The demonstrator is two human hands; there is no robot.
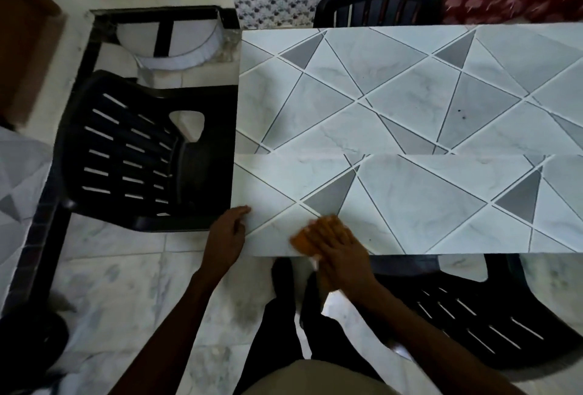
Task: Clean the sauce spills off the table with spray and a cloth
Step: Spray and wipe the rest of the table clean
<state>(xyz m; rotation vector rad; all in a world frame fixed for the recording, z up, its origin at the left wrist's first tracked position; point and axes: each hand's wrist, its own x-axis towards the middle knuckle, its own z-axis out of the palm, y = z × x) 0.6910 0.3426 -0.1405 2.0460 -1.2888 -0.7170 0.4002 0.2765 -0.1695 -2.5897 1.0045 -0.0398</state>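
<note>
- Bare forearms, nearest in the head view, are seen reaching up from the bottom edge toward the near edge of the table (410, 192), with dark trouser legs between them.
- The right hand (342, 248) is laid flat, fingers straight, on the orange cloth (301, 241). The cloth is pressed onto the tabletop at its near edge, toward the left corner. Both are blurred, and a bit of the cloth appears to hang over the edge.
- The left hand (228, 230) is rested against the near left corner of the table, fingers relaxed, with nothing held.
- No spray bottle is seen anywhere.
- No sauce can be made out around the cloth. Two small dark specks (460, 112) lie well apart from it, toward the far right; whether they are sauce cannot be told.
- Black plastic chairs (142, 154) are placed at the left, at the far side and at the near right.
- Risks, as judged:
  - The cloth could be dragged off the near edge, since it is worked so close to it.
  - The far specks could be missed, being out of the wiped area.
  - Residue could be smeared if the cloth is used dry.
</note>
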